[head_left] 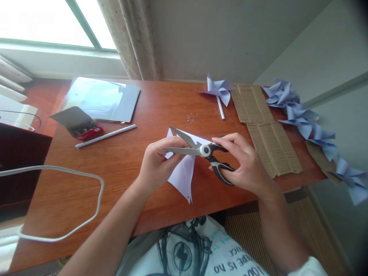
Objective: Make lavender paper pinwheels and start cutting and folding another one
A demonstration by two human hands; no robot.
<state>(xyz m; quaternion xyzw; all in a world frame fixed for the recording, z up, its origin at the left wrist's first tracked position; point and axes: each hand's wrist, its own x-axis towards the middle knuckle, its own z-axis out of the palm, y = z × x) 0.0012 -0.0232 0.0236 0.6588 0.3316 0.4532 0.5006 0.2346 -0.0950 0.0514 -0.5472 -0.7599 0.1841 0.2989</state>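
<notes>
In my right hand (244,163) is a pair of scissors (205,150) with black-and-white handles, its blades spread and pointing left. My left hand (162,159) pinches a folded sheet of white paper (181,174) between thumb and fingers. The blades pass in front of the paper and over my left fingertips. From here I cannot tell whether the lower blade touches them. The paper's lower corner hangs toward me and has small holes near a split tip. Part of the sheet is hidden behind the scissors and my fingers.
Tiny paper bits (194,118) lie beyond my hands. A paper pinwheel (219,90) on a white stick rests near corrugated cardboard (267,130); several more pinwheels (299,115) line the right edge. On the left are a rolled stick (106,136), an open box (86,132), a folder (100,99) and a white cable (101,191).
</notes>
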